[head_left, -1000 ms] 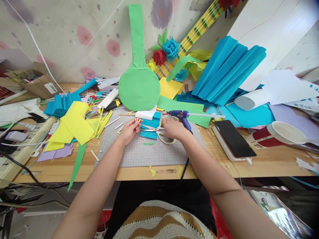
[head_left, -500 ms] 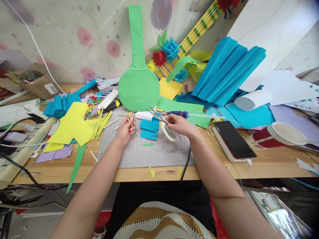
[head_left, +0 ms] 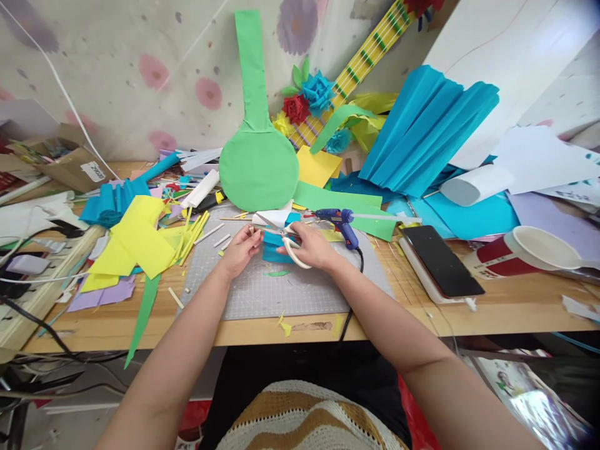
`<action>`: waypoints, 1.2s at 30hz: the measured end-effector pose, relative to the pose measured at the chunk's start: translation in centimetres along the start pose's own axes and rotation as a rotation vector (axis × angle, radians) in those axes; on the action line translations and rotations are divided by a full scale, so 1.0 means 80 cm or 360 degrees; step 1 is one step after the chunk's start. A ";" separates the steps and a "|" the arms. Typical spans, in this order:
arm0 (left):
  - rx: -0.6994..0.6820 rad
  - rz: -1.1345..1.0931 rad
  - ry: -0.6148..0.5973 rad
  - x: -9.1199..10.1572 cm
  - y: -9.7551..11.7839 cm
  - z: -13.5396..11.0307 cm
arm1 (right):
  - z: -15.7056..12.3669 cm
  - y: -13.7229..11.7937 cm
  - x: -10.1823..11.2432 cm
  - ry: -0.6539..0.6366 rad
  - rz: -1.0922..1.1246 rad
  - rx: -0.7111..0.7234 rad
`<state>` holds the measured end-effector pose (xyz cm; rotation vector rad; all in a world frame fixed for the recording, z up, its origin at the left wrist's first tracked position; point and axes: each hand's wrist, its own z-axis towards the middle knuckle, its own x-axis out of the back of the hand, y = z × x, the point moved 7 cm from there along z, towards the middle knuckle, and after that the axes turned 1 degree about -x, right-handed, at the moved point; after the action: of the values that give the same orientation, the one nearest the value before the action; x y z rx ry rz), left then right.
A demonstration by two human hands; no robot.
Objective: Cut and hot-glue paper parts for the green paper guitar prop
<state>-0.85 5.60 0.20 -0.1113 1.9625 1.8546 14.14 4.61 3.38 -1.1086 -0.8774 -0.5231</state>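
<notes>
My right hand (head_left: 313, 247) has its fingers in the handles of white-handled scissors (head_left: 295, 254). The blades are parted and point left at the fingertips of my left hand (head_left: 240, 250). Those fingers pinch a small pale stick-like piece, mostly covered by them. Under the scissors, folded blue crepe paper (head_left: 273, 255) lies on the grey cutting mat (head_left: 262, 300). Just right of my right hand rests a blue glue gun (head_left: 345, 229). A round green paper shape with a long neck (head_left: 259, 169) leans upright behind my hands.
Yellow paper (head_left: 143, 240) and thin yellow strips lie to the left. A phone (head_left: 443, 262) and a paper cup (head_left: 501, 259) are on the right. Large pleated blue paper (head_left: 422, 134) stands at the back. The glue gun's black cord (head_left: 347, 319) crosses the table's front edge.
My right hand has moved left with the scissors, bringing the blades to my left fingertips. They now cover part of the blue paper, and the glue gun's handle is uncovered.
</notes>
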 end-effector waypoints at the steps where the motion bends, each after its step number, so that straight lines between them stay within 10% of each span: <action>1: 0.0017 -0.0006 -0.0018 -0.001 -0.002 0.000 | -0.001 -0.005 -0.001 -0.0018 -0.0031 0.0039; 36: 0.0023 0.0139 -0.0110 -0.007 -0.007 -0.003 | -0.007 0.000 -0.006 -0.0120 -0.0231 0.0084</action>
<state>-0.22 5.20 -0.09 0.0431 1.9622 1.8725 14.09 4.11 2.89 -1.0270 -1.0374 -0.5775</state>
